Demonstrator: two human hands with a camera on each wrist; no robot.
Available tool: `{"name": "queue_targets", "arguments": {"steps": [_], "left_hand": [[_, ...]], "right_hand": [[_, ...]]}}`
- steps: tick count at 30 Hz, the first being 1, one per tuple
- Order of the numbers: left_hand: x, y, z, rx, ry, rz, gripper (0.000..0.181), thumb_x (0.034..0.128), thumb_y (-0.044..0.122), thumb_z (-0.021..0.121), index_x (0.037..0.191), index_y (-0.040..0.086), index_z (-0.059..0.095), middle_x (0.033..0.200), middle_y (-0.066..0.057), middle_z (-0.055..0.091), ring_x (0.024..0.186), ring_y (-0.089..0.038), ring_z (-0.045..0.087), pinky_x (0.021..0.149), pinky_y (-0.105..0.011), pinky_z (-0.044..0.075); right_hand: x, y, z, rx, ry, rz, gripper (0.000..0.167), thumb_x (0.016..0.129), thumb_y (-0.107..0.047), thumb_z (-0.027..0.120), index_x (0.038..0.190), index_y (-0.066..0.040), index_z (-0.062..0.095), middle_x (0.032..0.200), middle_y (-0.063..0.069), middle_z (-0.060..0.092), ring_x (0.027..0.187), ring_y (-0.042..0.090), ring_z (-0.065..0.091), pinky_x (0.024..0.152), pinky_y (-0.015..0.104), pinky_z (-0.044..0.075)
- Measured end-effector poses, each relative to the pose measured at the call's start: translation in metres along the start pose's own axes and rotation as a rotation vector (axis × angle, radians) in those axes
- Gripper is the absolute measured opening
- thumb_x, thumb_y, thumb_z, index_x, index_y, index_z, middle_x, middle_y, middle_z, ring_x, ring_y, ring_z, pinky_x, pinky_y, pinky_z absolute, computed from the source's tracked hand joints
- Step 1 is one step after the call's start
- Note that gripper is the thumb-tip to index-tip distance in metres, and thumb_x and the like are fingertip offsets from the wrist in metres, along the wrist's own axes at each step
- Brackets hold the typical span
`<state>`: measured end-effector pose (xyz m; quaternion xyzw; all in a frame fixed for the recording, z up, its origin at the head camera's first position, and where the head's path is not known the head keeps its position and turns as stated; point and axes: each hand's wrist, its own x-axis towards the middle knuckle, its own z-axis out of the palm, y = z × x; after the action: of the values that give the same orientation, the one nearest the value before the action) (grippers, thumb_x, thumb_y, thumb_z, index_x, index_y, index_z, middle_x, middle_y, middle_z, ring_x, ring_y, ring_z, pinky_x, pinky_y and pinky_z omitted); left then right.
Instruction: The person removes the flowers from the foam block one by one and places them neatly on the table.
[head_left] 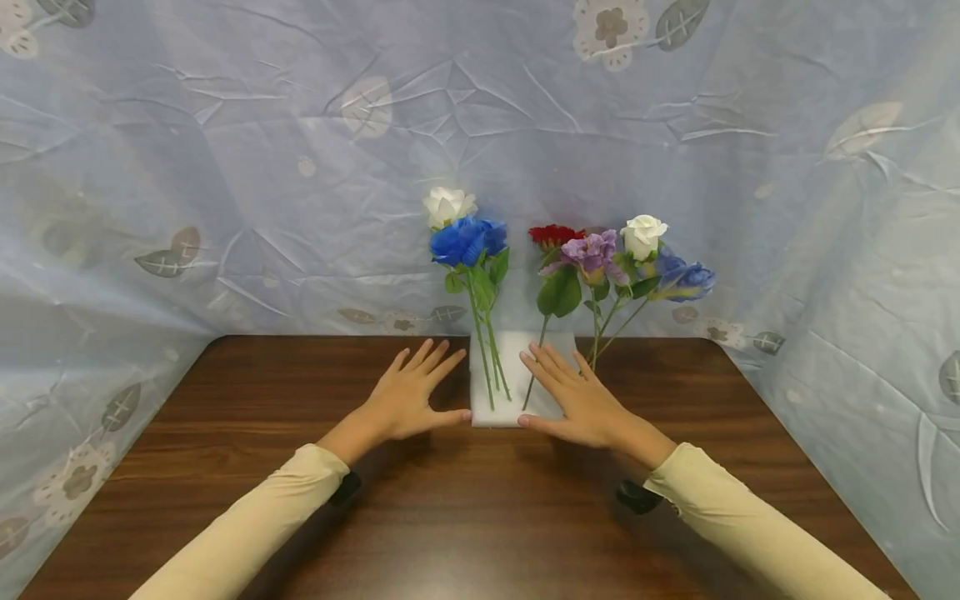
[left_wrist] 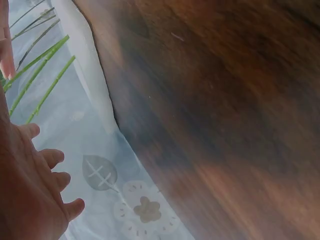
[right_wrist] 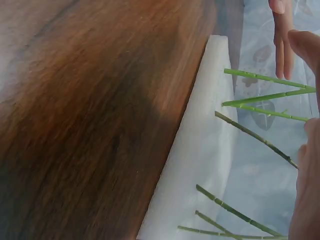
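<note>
A white foam block (head_left: 504,417) stands on the table with artificial flowers stuck upright in it. Toward its left are a white rose (head_left: 448,206) and blue roses (head_left: 459,242) on bright green stems. On the right, a red flower (head_left: 557,235), a purple flower (head_left: 592,254), a second white rose (head_left: 643,237) and a blue iris-like flower (head_left: 686,282) lean outward. My left hand (head_left: 408,396) is spread beside the block's left edge, holding nothing. My right hand (head_left: 585,400), also spread and holding nothing, covers part of the block's right side. Whether either hand touches the foam, I cannot tell.
The dark wooden table (head_left: 465,533) extends around the block. A pale blue curtain (head_left: 300,167) with leaf and flower prints hangs close behind the table and along both sides. Dark wrist devices (head_left: 637,497) show under the cream sleeves (head_left: 750,517).
</note>
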<state>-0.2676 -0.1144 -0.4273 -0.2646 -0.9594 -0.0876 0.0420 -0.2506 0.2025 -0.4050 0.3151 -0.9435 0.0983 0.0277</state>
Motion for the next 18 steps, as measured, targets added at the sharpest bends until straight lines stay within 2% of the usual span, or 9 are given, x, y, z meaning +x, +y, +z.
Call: {"name": "queue_targets", "arguments": {"steps": [3,6,12,14,18], "left_hand": [[0.002,0.001,0.002,-0.019,0.012,0.000,0.100,0.0873,0.083,0.048,0.165,0.031,0.014,0.171,-0.008,0.016,0.159,-0.033,0.012,0.127,-0.062,0.012],[0.004,0.003,0.004,-0.051,0.011,0.000,0.103,0.0860,0.084,0.050,0.165,0.029,0.013,0.171,-0.008,0.015,0.159,-0.034,0.013,0.127,-0.062,0.013],[0.008,0.006,0.011,-0.091,-0.011,0.005,0.109,0.0834,0.083,0.055,0.165,0.025,0.013,0.171,-0.010,0.018,0.159,-0.035,0.015,0.127,-0.062,0.015],[0.009,0.007,0.014,-0.106,-0.009,0.009,0.110,0.0827,0.082,0.058,0.165,0.023,0.014,0.170,-0.012,0.021,0.158,-0.036,0.017,0.126,-0.062,0.017],[0.011,0.009,0.021,-0.163,0.000,0.020,0.113,0.0812,0.078,0.064,0.165,0.020,0.016,0.168,-0.016,0.026,0.156,-0.039,0.021,0.125,-0.064,0.020]], "right_hand": [[-0.005,0.002,-0.002,0.007,0.005,-0.036,0.095,0.095,-0.068,0.055,0.166,-0.028,0.007,0.173,-0.002,0.004,0.160,0.023,0.005,0.128,0.060,0.002],[-0.012,0.005,-0.004,0.041,0.028,-0.101,0.094,0.094,-0.062,0.062,0.165,-0.024,0.015,0.172,0.001,0.013,0.159,0.027,0.014,0.127,0.062,0.010],[-0.037,0.018,-0.007,0.092,0.078,-0.215,0.084,0.090,-0.050,0.075,0.158,-0.016,0.040,0.162,0.009,0.041,0.148,0.032,0.041,0.119,0.059,0.036],[-0.046,0.024,-0.008,0.087,0.086,-0.215,0.079,0.089,-0.049,0.077,0.154,-0.016,0.047,0.158,0.008,0.047,0.144,0.032,0.047,0.112,0.056,0.045],[-0.065,0.039,-0.009,0.083,0.098,-0.162,0.072,0.087,-0.048,0.079,0.147,-0.015,0.056,0.148,0.006,0.059,0.133,0.030,0.059,0.102,0.052,0.054]]}}
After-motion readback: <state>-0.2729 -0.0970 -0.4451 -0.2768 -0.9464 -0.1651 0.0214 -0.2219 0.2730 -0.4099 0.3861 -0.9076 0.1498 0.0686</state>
